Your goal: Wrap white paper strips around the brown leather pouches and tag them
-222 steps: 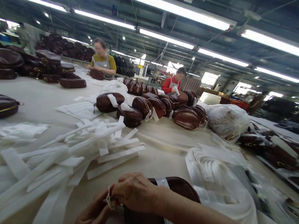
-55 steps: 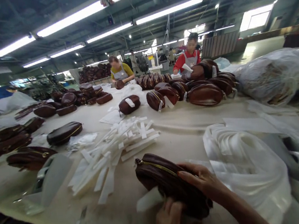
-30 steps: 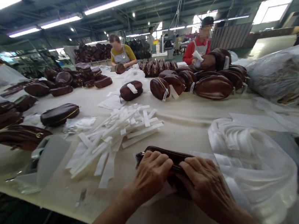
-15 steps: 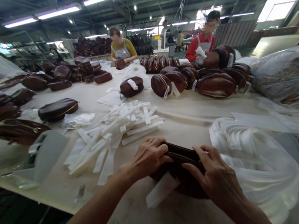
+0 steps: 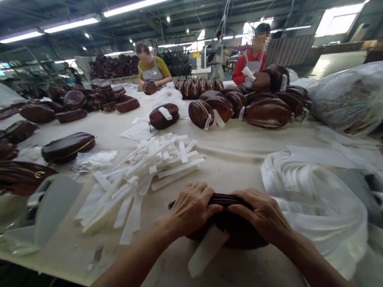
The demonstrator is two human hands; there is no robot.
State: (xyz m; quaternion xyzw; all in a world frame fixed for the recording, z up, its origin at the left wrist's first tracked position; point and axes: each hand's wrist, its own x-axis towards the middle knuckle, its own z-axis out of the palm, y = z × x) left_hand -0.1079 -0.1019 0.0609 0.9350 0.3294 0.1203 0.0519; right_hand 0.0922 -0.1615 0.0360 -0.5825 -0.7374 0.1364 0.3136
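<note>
A dark brown bag (image 5: 243, 233) lies on the table at the near middle, its top edge raised between both hands. My left hand (image 5: 195, 207) grips the left part of that edge, thumb on the near side and fingers over the far side. On the right part of the same edge, my right hand (image 5: 261, 212) is closed in a similar way. The thumbs point toward each other, a small gap apart. A white strip (image 5: 206, 250) sticks out from the bag toward the lower left.
White strips (image 5: 139, 174) lie piled beyond my left hand. A white coiled roll (image 5: 314, 207) sits at right, a tape dispenser (image 5: 43, 207) at left. Brown bags (image 5: 267, 111) stand farther back. Two people work across the table (image 5: 231, 171).
My hands have come closer together along the bag's top edge, and the opening between its edges looks narrower. The whole scene has shifted slightly left as the view turned.
</note>
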